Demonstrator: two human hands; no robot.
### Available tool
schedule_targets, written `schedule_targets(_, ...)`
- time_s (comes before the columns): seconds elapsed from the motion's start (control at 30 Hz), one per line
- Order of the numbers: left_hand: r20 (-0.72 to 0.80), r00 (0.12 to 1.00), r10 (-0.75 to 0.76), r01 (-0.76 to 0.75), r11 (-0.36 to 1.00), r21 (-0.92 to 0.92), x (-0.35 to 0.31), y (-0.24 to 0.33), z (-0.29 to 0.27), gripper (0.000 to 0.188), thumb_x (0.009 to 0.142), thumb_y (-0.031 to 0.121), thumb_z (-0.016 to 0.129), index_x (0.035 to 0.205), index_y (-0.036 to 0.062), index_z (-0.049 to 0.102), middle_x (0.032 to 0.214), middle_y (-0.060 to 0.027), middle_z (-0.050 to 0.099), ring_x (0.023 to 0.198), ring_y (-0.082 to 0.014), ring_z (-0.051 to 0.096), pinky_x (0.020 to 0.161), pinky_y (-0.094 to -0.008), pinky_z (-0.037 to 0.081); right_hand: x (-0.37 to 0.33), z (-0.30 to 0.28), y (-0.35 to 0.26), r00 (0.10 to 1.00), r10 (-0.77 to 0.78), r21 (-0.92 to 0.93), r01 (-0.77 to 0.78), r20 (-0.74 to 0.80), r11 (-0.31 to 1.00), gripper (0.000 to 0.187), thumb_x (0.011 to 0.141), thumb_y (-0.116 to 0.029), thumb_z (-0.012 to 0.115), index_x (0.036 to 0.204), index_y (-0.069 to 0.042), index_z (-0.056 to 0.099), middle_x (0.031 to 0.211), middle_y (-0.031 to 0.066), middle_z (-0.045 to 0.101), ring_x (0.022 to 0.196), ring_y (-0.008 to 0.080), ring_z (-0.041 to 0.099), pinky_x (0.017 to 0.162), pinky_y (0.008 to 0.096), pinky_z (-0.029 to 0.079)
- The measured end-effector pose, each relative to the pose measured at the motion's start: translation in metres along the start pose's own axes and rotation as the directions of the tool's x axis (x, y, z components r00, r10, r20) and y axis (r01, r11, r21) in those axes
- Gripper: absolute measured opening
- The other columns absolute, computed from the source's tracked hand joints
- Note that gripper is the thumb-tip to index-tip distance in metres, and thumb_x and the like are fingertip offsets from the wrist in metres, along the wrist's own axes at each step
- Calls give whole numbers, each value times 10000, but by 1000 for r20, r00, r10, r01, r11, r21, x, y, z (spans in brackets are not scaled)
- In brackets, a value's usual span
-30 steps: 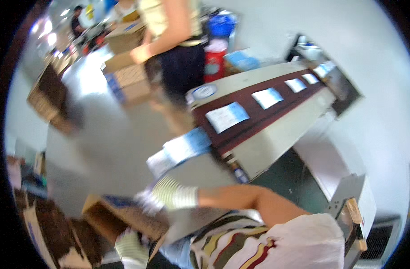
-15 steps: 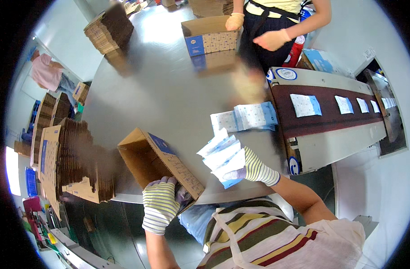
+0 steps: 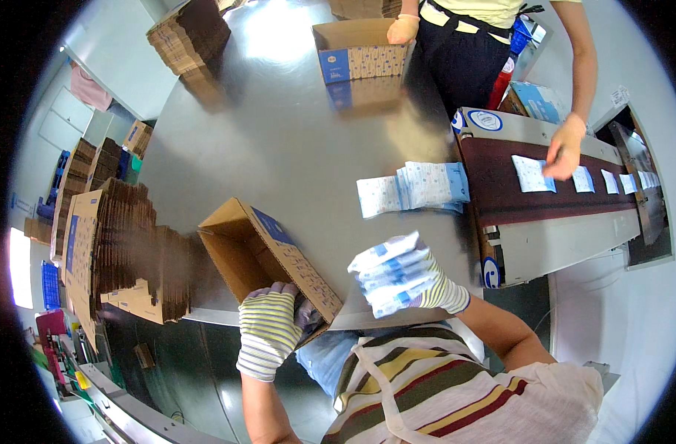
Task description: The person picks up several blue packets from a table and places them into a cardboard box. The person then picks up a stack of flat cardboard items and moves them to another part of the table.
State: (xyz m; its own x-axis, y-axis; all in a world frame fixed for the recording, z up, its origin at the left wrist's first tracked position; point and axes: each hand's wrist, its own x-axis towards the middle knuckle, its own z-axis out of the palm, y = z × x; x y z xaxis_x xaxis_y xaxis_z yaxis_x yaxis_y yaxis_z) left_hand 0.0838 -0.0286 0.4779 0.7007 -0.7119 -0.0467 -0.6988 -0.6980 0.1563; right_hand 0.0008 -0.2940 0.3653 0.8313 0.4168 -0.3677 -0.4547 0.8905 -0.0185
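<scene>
My left hand, in a striped knit glove, is closed on the near end of an open cardboard box, fingers hooked over its edge. The box lies tilted at the table's front edge with its opening facing up and left. Something dark beside those fingers inside it is too shaded to make out. My right hand, gloved alike, grips a fanned stack of white and blue soft packets above the table, right of the box. Beyond that hand, more overlapping packets lie on the metal table.
At right, a conveyor carries a row of single packets. A co-worker's hand reaches over one; their other hand touches a second open box. Flattened cartons are stacked at left, with another stack at far left.
My right hand has shifted slightly right, turning the packet stack so it shows more face-on. My left hand stays on the box. The co-worker's hand has swung out over the conveyor.
</scene>
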Motion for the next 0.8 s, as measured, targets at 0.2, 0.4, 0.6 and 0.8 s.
schedule_targets(0.2, -7, 999, 35, -35, 999, -2, -1, -3, 1, 351, 786, 323, 609, 983, 33, 609, 922, -160, 622, 852, -353, 595, 766, -441, 463, 1, -29, 5, 772, -468, -838, 534, 430, 111, 895, 597, -333, 852, 1330, -115, 388, 1238, 110, 485, 1177, 289, 478, 1023, 387, 369)
schedule_targets(0.4, 41, 998, 45, -47, 997, 53, 4, 1, 0, 309, 795, 308, 597, 960, 46, 611, 889, -156, 612, 826, -331, 608, 737, -441, 463, 27, 9, -12, 970, -174, -391, 229, 171, 891, 480, 834, -181, 634, 1274, -56, 487, 1189, 134, 590, 1029, 297, 611, 845, 423, 535)
schedule_targets(0.6, 109, 994, -16, 9, 998, 67, 10, -7, 25, 363, 882, 329, 505, 1078, 39, 600, 997, -164, 643, 891, -332, 619, 826, -422, 469, 64, 135, 13, 376, -194, -416, 709, 906, -570, 284, 780, -269, 694, 1055, -204, 673, 1089, 34, 646, 1017, 225, 612, 896, 352, 482)
schedule_targets(0.8, 169, 986, -4, -9, 997, 77, 9, 4, 12, 369, 869, 344, 515, 1013, 25, 632, 887, -181, 658, 821, -331, 633, 725, -402, 499, 131, 150, 33, 833, 55, -471, 365, 551, -803, 794, 621, -424, 784, 1277, -89, 490, 1175, 130, 606, 1120, 266, 563, 1114, 449, 231)
